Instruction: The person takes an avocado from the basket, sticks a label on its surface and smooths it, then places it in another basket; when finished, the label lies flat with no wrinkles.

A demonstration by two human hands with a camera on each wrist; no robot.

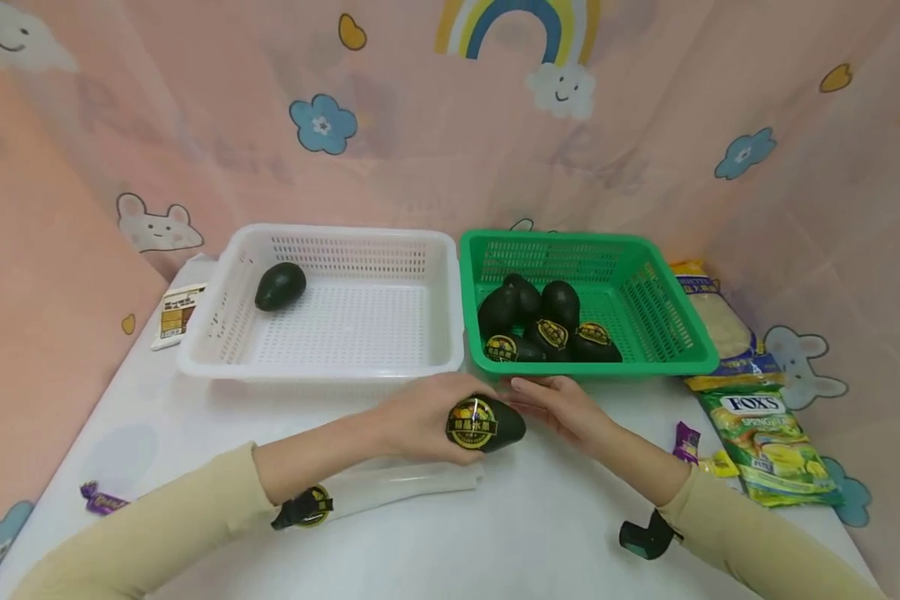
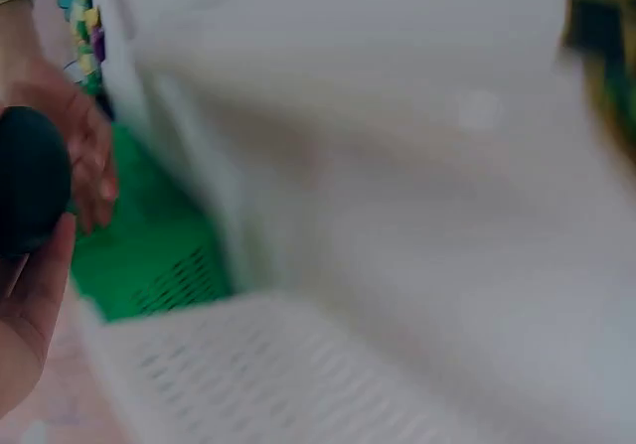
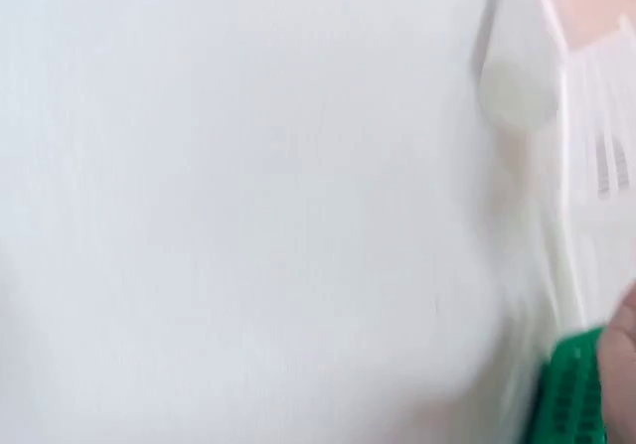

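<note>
My left hand (image 1: 438,417) grips a dark avocado (image 1: 506,427) with a round gold label, held above the table in front of the two baskets. Part of that avocado (image 2: 32,181) also shows at the left edge of the left wrist view. Close to its right end is my right hand (image 1: 562,408), fingers loosely extended and holding nothing, near the front rim of a green basket (image 1: 645,367). Several avocados (image 1: 560,304) lie in the green basket, some with gold labels. One avocado (image 1: 281,287) lies at the back left of a white basket (image 1: 322,371).
A flat white strip (image 1: 405,483) and a dark thing with a gold label (image 1: 303,507) lie below my left forearm. Snack bags (image 1: 768,450) and purple-wrapped candy (image 1: 687,442) are at the right. Another wrapped candy (image 1: 101,498) and a packet (image 1: 176,315) are at the left.
</note>
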